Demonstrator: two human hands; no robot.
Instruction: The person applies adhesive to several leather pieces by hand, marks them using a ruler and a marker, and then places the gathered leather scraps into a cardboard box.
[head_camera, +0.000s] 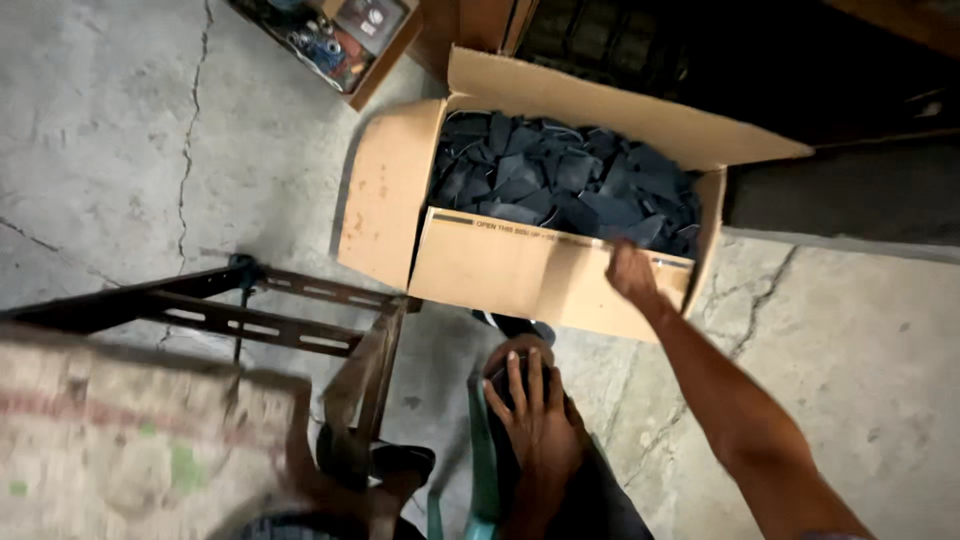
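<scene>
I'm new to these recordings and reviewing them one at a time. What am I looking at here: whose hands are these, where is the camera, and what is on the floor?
There is no machine: one camera sits on a person's head and looks down at their own bare hands. The right hand reaches out and touches the front flap edge of an open brown cardboard box, which is filled with dark, flat cut pieces; the material is hard to tell. The left hand lies flat, fingers spread, on a dark object on the lap; what it is cannot be made out. The box stands on a cracked grey concrete floor. At left are a dark metal frame and a blurred pale woven sack.
</scene>
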